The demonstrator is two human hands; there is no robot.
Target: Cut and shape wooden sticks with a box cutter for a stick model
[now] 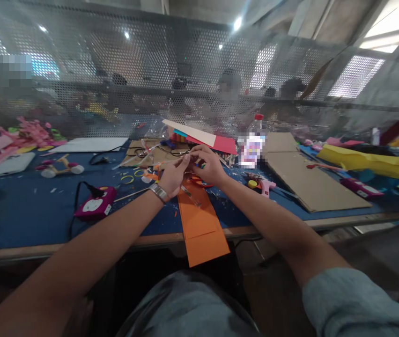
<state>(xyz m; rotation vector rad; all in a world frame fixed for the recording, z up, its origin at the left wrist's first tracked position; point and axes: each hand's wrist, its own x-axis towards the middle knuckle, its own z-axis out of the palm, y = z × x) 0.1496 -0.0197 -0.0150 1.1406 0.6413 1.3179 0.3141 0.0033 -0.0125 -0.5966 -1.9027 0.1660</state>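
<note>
While close together, left hand (173,176) and right hand (209,165) near orange paper (201,222).

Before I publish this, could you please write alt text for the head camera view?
A person's left hand and right hand meet near the far end of an orange sheet overhanging the blue-topped table; what they hold is unclear. Nearby are brown cardboard, a purple box and a red-capped bottle.

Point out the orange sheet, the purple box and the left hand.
Orange sheet (201,222): head view, middle of its flat upper face.
Purple box (96,204): head view, its front face.
Left hand (174,177): head view, middle of the hand.
</note>
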